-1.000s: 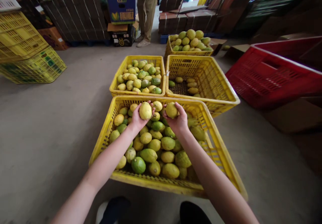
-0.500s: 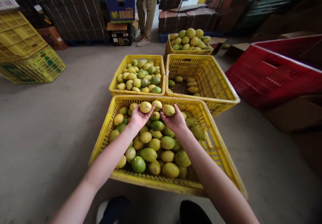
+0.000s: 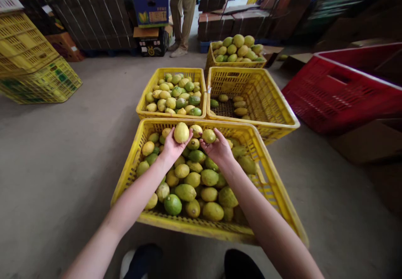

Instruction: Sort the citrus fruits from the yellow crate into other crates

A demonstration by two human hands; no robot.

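My left hand [image 3: 172,147] holds a yellow lemon [image 3: 181,132] on its fingertips over the far end of the near yellow crate [image 3: 284,206]. My right hand [image 3: 220,149] grips a second yellow lemon [image 3: 209,136] just to the right of it. Both lemons hover near the crate's far rim. Below my hands the crate is piled with several yellow and green lemons [image 3: 192,180].
Beyond stand a yellow crate full of lemons [image 3: 172,73] and a nearly empty one [image 3: 272,103], with a heaped crate [image 3: 238,65] behind. A red crate [image 3: 339,95] lies right, stacked yellow crates [image 3: 31,61] left. A person's legs [image 3: 184,7] stand by cartons at the back.
Both hands have lowered slightly and turned their lemons; the left lemon now stands more upright on the fingertips, and the right lemon has shifted a little left.
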